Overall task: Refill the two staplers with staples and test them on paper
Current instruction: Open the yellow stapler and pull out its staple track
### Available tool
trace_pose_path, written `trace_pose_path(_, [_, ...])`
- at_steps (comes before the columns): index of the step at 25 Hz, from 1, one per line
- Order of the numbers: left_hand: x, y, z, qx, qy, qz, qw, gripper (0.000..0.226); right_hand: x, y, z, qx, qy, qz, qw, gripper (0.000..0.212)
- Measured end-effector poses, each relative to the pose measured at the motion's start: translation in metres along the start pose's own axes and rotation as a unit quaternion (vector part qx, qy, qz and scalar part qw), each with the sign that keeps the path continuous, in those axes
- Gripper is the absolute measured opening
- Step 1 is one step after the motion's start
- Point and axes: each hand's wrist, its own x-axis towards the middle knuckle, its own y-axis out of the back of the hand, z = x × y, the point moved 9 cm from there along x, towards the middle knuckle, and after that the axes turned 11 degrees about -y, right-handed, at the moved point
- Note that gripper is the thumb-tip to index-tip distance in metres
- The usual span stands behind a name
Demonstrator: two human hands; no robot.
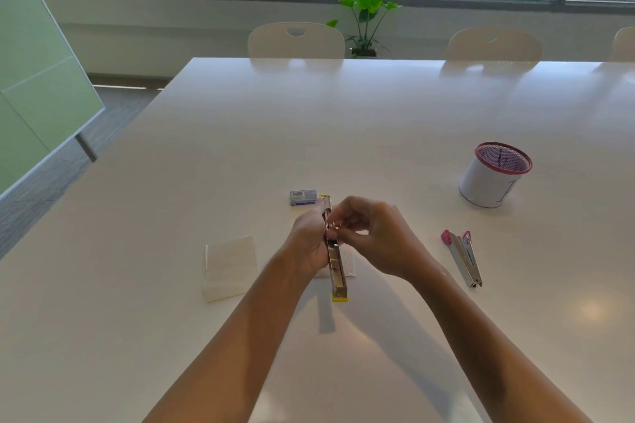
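the step in hand looks like loading the first of the 2 staplers. the left hand [309,237] grips the opened yellow stapler [335,257], held above the white table [343,120], fingers curled round its metal channel. the right hand [374,237] pinches something small and shiny at the channel, probably a strip of staples, though it is too small to be sure. next it likely needs seating flat, then closing the top. the pink stapler [462,257] lies open to the right, untouched. the staple box [303,197] sits just beyond the hands, folded paper [230,266] to the left, a mesh pen cup [494,175] well apart. nothing blocks the work.
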Motion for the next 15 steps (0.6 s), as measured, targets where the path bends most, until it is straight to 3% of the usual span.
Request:
trace_pose_path(7, [-0.007, -0.009, 0.004, -0.046, 0.0, -0.059, 0.997, 0.068, -0.008, 0.005, -0.008, 0.03, 0.039, -0.022, 0.999, 0.018])
trace_pose_path(10, [-0.009, -0.011, 0.005, -0.089, -0.001, -0.051, 0.995, 0.049, -0.004, 0.018, -0.003, 0.085, 0.006, -0.013, 0.996, 0.017])
trace_pose_path(15, [-0.013, -0.017, -0.001, -0.125, 0.015, -0.049, 0.991, 0.039, 0.006, 0.034, 0.008, 0.004, -0.049, 0.076, 0.996, 0.005])
